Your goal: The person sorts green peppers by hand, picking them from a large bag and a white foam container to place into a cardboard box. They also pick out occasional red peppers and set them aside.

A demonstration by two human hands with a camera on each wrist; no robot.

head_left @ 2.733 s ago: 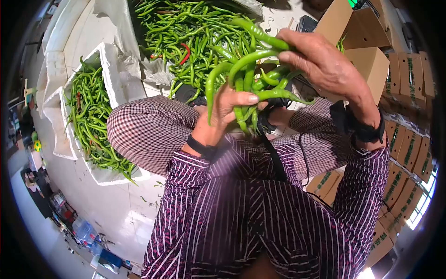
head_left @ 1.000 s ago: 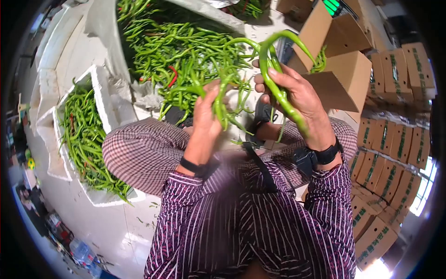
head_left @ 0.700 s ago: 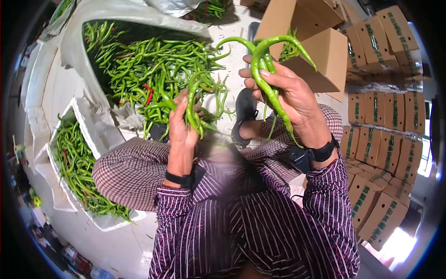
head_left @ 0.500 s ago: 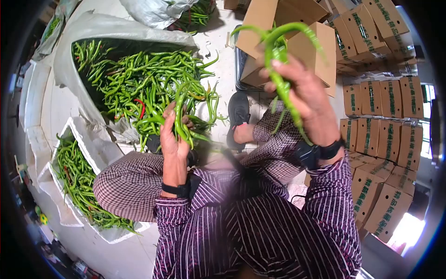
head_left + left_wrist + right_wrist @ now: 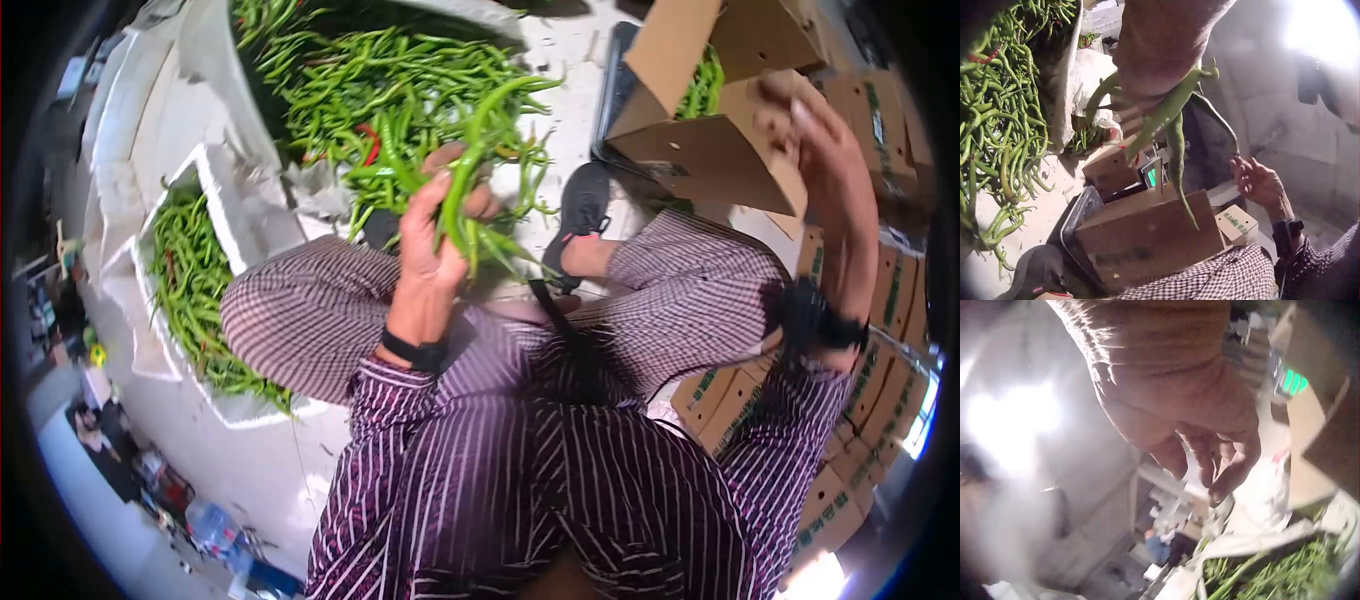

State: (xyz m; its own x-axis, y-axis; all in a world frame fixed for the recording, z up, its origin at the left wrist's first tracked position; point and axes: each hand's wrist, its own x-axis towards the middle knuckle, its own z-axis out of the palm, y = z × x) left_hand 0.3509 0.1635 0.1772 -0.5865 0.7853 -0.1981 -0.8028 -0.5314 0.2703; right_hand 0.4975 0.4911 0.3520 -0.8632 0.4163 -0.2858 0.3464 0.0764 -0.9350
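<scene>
In the head view, my left hand (image 5: 430, 235) grips a small bunch of long green chili peppers (image 5: 463, 195), raised above my lap. From below that hand, several of these chilies (image 5: 1175, 103) dangle in the left wrist view. My right hand (image 5: 825, 140) is up at the right, beside an open cardboard carton (image 5: 690, 165), blurred in the head view. The right wrist view shows the right hand (image 5: 1191, 412) holding nothing, its fingers loosely bent. Green chili peppers (image 5: 704, 85) lie inside the carton, partly hidden by its flaps.
A large pale sack (image 5: 225, 80) lies open ahead, with a heap of green chilies (image 5: 350, 90) spilling out. At left stands a white foam box (image 5: 222, 205) of more chilies. Printed cartons (image 5: 880, 120) are stacked at right. A dark tray edge (image 5: 610, 95) shows beside the open carton.
The hands parted from one shared bunch. My right hand carried a few chili peppers toward the open carton and let them go; it is now empty. My left hand still holds its chilies.
</scene>
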